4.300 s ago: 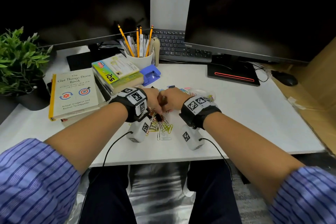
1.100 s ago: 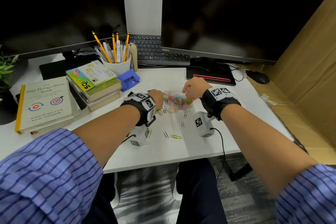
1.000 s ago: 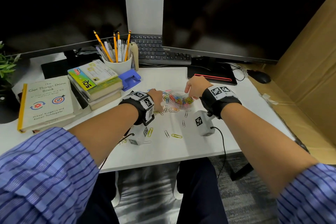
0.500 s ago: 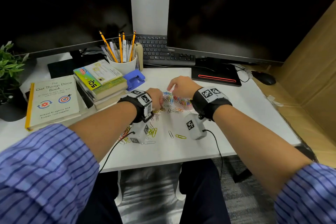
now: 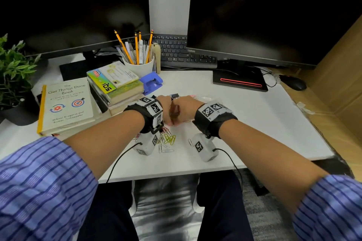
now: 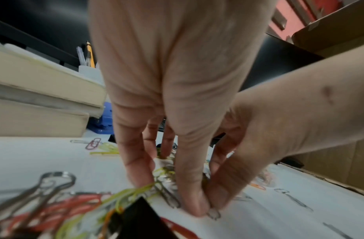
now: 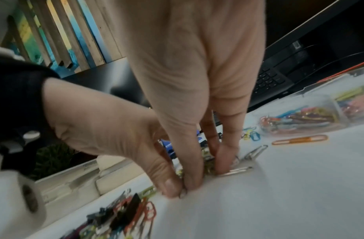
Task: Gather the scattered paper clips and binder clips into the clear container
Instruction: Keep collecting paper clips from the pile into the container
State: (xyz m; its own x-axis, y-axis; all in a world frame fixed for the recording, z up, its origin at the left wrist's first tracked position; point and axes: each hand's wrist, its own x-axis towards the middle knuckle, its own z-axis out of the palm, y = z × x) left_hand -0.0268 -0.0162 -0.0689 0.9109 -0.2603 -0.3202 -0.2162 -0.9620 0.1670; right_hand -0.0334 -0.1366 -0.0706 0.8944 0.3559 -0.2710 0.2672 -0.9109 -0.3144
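My left hand (image 5: 165, 109) and right hand (image 5: 186, 107) meet at mid-desk, fingers pointing down onto the white desk (image 5: 254, 123). Between them is a small heap of paper clips (image 6: 164, 176). Fingers and thumb of the left hand (image 6: 166, 190) pinch it from one side, and the right hand (image 7: 205, 169) closes on it from the other. The clear container (image 7: 299, 116), holding coloured clips, lies just right of the hands. More loose clips (image 5: 167, 139) and a black binder clip (image 7: 130, 208) lie under my left wrist. An orange paper clip (image 7: 299, 139) lies by the container.
A stack of books (image 5: 115, 84), a pencil cup (image 5: 140, 64) and a blue hole punch (image 5: 151, 82) stand to the left behind my hands. A keyboard (image 5: 182, 53), monitor base (image 5: 241, 82) and mouse (image 5: 293, 82) are at the back. Cardboard (image 5: 333, 84) walls the right.
My right hand has left the container and moved left toward me. Both hands now meet fingertip to fingertip on the loose heap of clips.
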